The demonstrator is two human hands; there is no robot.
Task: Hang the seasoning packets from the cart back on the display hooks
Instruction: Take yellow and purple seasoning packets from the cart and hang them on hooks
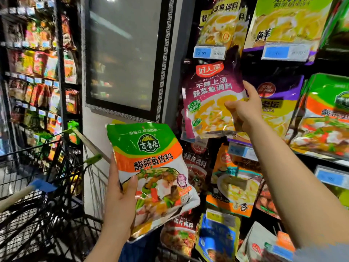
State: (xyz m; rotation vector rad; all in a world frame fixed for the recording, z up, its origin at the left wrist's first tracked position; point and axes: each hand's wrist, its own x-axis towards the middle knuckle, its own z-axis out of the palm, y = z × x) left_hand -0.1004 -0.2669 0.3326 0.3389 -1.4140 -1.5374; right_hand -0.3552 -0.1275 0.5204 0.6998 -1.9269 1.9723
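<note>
My left hand (120, 197) grips a green, orange and white seasoning packet (151, 167) by its lower left edge, holding it upright in front of the display. My right hand (243, 108) is raised and pinches the right edge of a purple seasoning packet (209, 99), thumb on its front, holding it up against the hanging rows under a blue price tag (208, 52). Whether that packet's top hole sits on a hook is hidden. The black wire cart (47, 186) stands at lower left.
Rows of hanging packets fill the right side: yellow ones (283, 21) above, a green-orange one (324, 114) at right, orange (234, 178) and blue (217, 237) ones below. A dark framed panel (124, 53) is on the pillar. Stocked shelves (32, 72) run along the left aisle.
</note>
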